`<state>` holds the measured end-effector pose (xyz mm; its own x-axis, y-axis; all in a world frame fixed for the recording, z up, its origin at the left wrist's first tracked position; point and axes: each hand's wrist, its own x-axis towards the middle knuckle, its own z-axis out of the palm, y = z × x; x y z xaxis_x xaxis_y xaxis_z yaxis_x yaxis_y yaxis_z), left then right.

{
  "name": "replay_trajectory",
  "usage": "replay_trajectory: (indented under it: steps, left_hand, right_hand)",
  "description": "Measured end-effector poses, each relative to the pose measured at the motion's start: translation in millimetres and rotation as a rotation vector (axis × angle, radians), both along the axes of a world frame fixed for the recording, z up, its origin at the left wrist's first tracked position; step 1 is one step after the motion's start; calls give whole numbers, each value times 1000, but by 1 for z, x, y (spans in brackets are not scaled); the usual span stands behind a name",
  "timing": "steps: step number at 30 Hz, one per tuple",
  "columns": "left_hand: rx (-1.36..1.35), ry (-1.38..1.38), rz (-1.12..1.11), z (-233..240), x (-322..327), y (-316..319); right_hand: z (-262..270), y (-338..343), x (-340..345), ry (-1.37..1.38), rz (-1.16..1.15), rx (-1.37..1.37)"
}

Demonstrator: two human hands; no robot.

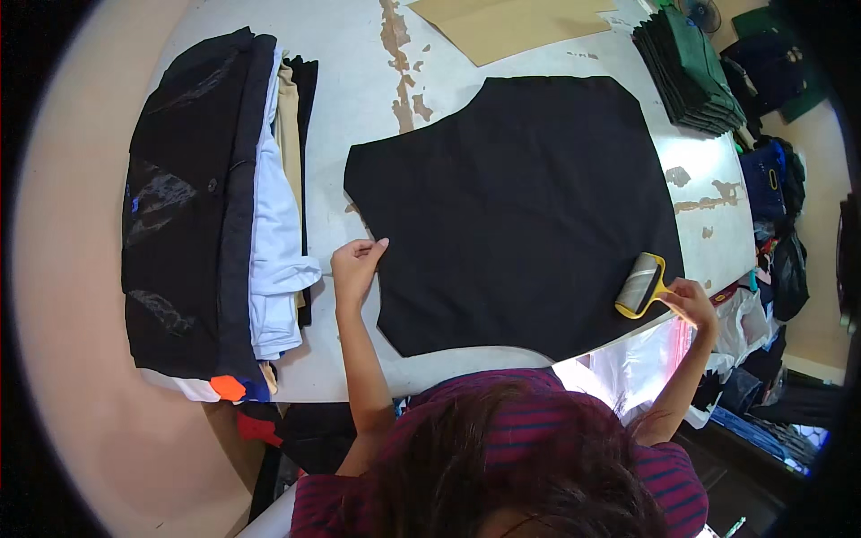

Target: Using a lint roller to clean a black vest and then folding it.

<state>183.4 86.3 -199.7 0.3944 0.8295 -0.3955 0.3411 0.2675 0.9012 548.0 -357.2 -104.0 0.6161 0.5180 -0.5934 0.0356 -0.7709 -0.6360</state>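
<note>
A black cut fabric piece (525, 215), shaped like a garment panel with curved cutouts, lies flat on the white table (366, 81). My left hand (356, 265) pinches its left edge between thumb and fingers. In my right hand (689, 302) is the yellow handle of a lint roller (639, 286). The roller's grey cylinder rests on or just over the fabric near its lower right corner; actual contact cannot be told from above.
Folded black, white and beige garments (188, 202) fill the table's left end. A stack of dark green folded cloth (693, 74) stands at the far right corner. Brown paper (518, 27) lies at the back. Plastic bags (740, 323) crowd beyond the right edge.
</note>
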Motion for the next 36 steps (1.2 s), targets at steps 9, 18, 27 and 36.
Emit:
replay_trajectory:
  steps: [9,18,27,36]
  left_hand:
    - [18,0,10,-16,-18,-9]
    - [34,9,65,-17,-10,-12]
    - [193,99,70,-6,-12,-16]
    - [992,428,-341,18,74,-21]
  right_hand:
    - [-8,291,-50,-64,477,188]
    - [-45,463,-148,-36,547,287]
    - [-36,211,-53,101,291,392]
    - [-9,11,-51,3,-170,48]
